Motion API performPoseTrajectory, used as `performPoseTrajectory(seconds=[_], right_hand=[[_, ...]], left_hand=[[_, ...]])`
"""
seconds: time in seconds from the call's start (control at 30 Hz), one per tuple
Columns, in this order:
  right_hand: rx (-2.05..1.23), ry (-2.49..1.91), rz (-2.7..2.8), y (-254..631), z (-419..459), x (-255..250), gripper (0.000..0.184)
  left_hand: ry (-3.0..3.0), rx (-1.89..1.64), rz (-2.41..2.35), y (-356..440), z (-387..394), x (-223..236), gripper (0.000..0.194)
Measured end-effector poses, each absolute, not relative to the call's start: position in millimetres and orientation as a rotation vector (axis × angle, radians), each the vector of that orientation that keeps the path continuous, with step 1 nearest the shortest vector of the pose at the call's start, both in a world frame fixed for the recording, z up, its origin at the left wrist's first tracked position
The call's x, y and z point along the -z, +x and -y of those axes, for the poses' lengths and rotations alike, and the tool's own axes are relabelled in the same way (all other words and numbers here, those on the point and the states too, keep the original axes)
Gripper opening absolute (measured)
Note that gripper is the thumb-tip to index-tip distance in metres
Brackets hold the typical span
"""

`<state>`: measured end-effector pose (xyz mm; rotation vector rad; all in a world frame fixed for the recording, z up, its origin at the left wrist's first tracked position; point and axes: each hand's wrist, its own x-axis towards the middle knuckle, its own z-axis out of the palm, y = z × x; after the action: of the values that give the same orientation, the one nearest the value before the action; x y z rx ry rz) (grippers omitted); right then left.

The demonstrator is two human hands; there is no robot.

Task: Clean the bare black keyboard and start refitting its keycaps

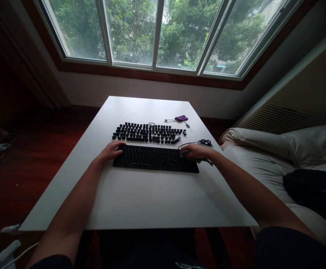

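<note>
A black keyboard (157,158) with its keycaps off lies on the white table (140,198) in front of me. My left hand (113,150) grips its far left corner, thumb over the edge. Over the right end of the keyboard, my right hand (192,151) is closed around a small greyish thing (184,152), mostly covered by the fingers; its kind I cannot make out. Just beyond the keyboard, loose black keycaps (140,131) stand in rows. Partly behind my right wrist lies a dark, ragged-edged item (207,161).
A coiled black cable (205,142) rests on the right of the table. Farther back are a purple cloth pouch (181,118), a thin stick (171,120) and a small tool (188,125). A light sofa (252,157) with a dark bag (314,186) stands at right, a window beyond.
</note>
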<state>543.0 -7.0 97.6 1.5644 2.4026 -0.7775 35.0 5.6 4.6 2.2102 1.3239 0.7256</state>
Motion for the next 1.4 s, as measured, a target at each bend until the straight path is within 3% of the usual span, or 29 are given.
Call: performPoseTrajectory(seconds=[0.17, 0.37, 0.53, 0.77, 1.03, 1.3, 1.4], right_hand=[[1.005, 1.625, -2.283, 558, 10, -104, 0.032], [1.005, 1.770, -2.197, 582, 25, -120, 0.037], [0.919, 1.803, -2.250, 600, 28, -115, 0.027], [0.701, 1.777, -2.660, 552, 27, -95, 0.029], [0.867, 1.630, -2.640, 554, 24, -73, 0.030], [1.027, 1.852, -2.249, 592, 25, -98, 0.039], [0.964, 1.859, -2.352, 574, 22, -100, 0.036]], left_hand=[[2.219, -0.723, -1.320, 33, -8, -1, 0.049], [2.228, -0.735, -1.335, 34, -7, -2, 0.048], [2.227, -0.729, -1.349, 34, -7, 0, 0.048], [2.234, -0.709, -1.359, 34, -10, 4, 0.049], [2.214, -0.714, -1.324, 32, -11, 5, 0.049], [2.202, -0.724, -1.364, 35, -8, 0, 0.049], [2.192, -0.723, -1.379, 37, -6, -3, 0.049]])
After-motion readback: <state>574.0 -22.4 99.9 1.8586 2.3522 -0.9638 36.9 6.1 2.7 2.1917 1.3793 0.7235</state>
